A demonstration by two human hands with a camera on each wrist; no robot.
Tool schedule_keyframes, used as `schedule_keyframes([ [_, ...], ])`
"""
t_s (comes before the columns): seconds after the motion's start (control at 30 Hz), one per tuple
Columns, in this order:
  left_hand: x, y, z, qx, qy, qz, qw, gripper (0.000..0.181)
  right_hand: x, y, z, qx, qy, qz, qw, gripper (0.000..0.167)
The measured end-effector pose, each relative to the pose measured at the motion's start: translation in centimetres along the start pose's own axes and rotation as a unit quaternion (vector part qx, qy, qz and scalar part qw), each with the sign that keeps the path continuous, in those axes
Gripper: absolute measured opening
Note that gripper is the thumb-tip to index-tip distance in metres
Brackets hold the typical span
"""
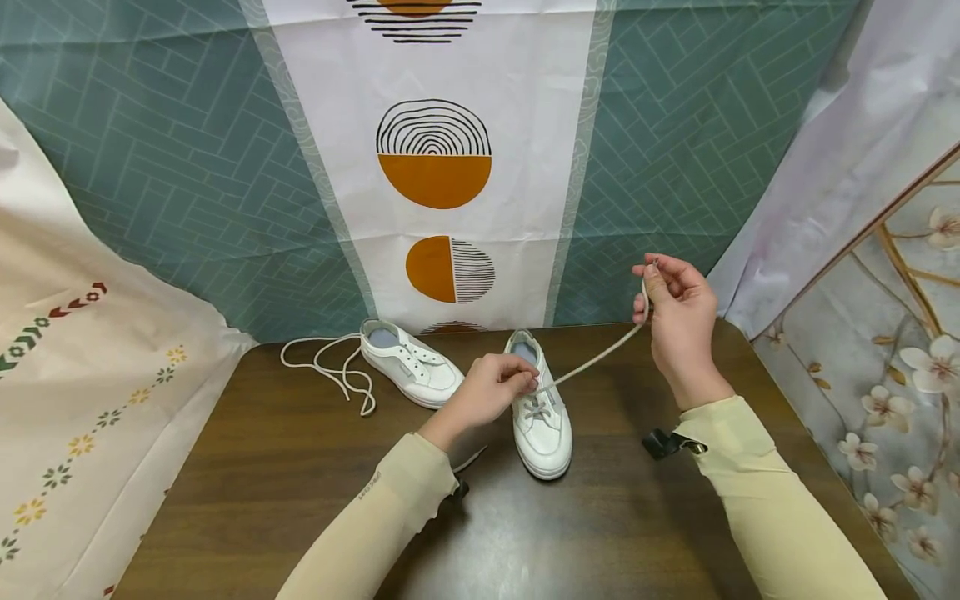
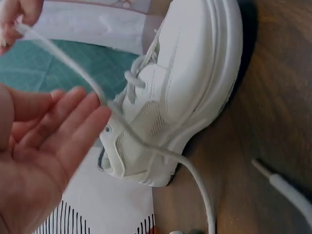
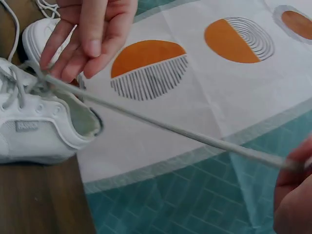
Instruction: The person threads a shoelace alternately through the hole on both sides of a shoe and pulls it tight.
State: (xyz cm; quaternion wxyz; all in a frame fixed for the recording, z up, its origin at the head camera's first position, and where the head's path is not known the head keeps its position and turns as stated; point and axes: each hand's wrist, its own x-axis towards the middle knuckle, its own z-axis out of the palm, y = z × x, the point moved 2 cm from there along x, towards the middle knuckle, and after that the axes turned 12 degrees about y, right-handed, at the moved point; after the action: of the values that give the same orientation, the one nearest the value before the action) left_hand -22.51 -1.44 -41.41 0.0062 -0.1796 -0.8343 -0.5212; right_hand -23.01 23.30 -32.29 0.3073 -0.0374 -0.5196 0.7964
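A white sneaker (image 1: 543, 437) stands toe toward me on the wooden table, its lace partly threaded across the front eyelets. My right hand (image 1: 681, 312) pinches a pale shoelace (image 1: 600, 357) near its end, raised to the right of the shoe. From there the lace runs down to the sneaker's eyelets, nearly taut in the right wrist view. Beside the shoe opening is my left hand (image 1: 495, 392); its fingers (image 2: 80, 114) are extended, with the fingertips at the lace and the thumb apart from them. The lace's other end (image 2: 287, 195) shows at the right of the left wrist view.
A second white sneaker (image 1: 412, 367) lies to the left, farther back, with a loose lace (image 1: 330, 367) looped on the table (image 1: 300, 500). Patterned cloth (image 1: 187, 192) hangs behind the table, and more cloth hangs at both sides.
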Motion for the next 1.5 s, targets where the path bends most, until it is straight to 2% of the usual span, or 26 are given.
schedule_keyframes([
  [0.07, 0.3, -0.4, -0.2, 0.013, 0.025, -0.011, 0.9996, 0.019, 0.1, -0.6, -0.2, -0.002, -0.012, -0.012, 0.9998, 0.026],
  [0.17, 0.8, -0.9, -0.1, 0.039, 0.045, -0.020, 0.9980, 0.021, 0.1, -1.3, -0.3, -0.053, -0.024, -0.046, 0.9973, 0.026],
  [0.23, 1.1, -1.3, 0.1, 0.052, 0.041, -0.024, 0.9975, 0.022, 0.1, -1.5, -0.3, -0.120, -0.027, -0.075, 0.9895, 0.025],
  [0.3, 1.3, -1.6, 0.4, 0.063, 0.030, -0.027, 0.9972, 0.024, 0.0, -1.6, -0.3, -0.202, -0.035, -0.103, 0.9734, 0.023],
  [0.33, 1.4, -1.7, 0.5, 0.076, 0.025, -0.026, 0.9964, 0.024, 0.0, -1.5, -0.3, -0.244, -0.042, -0.112, 0.9624, 0.022],
  [0.37, 1.5, -1.8, 0.6, 0.094, 0.024, -0.020, 0.9951, 0.025, -0.1, -1.3, -0.4, -0.291, -0.053, -0.121, 0.9475, 0.022],
  [0.43, 1.6, -1.9, 0.7, 0.136, 0.024, -0.006, 0.9904, 0.025, -0.2, -0.8, -0.5, -0.381, -0.084, -0.136, 0.9107, 0.022],
  [0.5, 1.7, -1.8, 0.8, 0.177, 0.027, 0.011, 0.9838, 0.023, -0.5, 0.0, -0.7, -0.459, -0.126, -0.142, 0.8680, 0.022],
  [0.57, 1.8, -1.8, 0.9, 0.214, 0.026, 0.023, 0.9762, 0.021, -0.9, 1.1, -0.9, -0.515, -0.173, -0.136, 0.8283, 0.019],
  [0.6, 1.8, -1.8, 1.0, 0.223, 0.023, 0.023, 0.9742, 0.021, -1.1, 1.7, -0.9, -0.533, -0.197, -0.131, 0.8123, 0.017],
  [0.67, 1.9, -1.9, 1.1, 0.234, 0.016, 0.020, 0.9719, 0.022, -1.7, 3.1, -1.0, -0.557, -0.241, -0.122, 0.7850, 0.013],
  [0.73, 1.9, -2.0, 1.3, 0.238, 0.008, 0.015, 0.9711, 0.022, -2.4, 4.4, -1.1, -0.573, -0.275, -0.114, 0.7638, 0.011],
  [0.8, 1.9, -2.2, 1.4, 0.235, 0.005, 0.011, 0.9720, 0.017, -3.2, 5.6, -1.0, -0.581, -0.304, -0.111, 0.7469, 0.011],
  [0.9, 1.8, -2.4, 1.6, 0.228, -0.006, 0.014, 0.9736, 0.014, -4.4, 7.0, -0.8, -0.581, -0.335, -0.097, 0.7349, 0.010],
  [1.0, 1.7, -2.5, 1.7, 0.226, -0.019, 0.023, 0.9736, 0.011, -5.4, 7.9, -0.7, -0.578, -0.356, -0.081, 0.7300, 0.009],
  [1.2, 1.4, -2.6, 1.9, 0.236, -0.026, 0.033, 0.9709, 0.011, -6.4, 8.6, -0.4, -0.578, -0.364, -0.074, 0.7267, 0.009],
  [1.5, 1.5, -2.4, 1.9, 0.242, -0.022, 0.037, 0.9693, 0.011, -6.4, 8.9, -0.3, -0.588, -0.364, -0.070, 0.7191, 0.009],
])
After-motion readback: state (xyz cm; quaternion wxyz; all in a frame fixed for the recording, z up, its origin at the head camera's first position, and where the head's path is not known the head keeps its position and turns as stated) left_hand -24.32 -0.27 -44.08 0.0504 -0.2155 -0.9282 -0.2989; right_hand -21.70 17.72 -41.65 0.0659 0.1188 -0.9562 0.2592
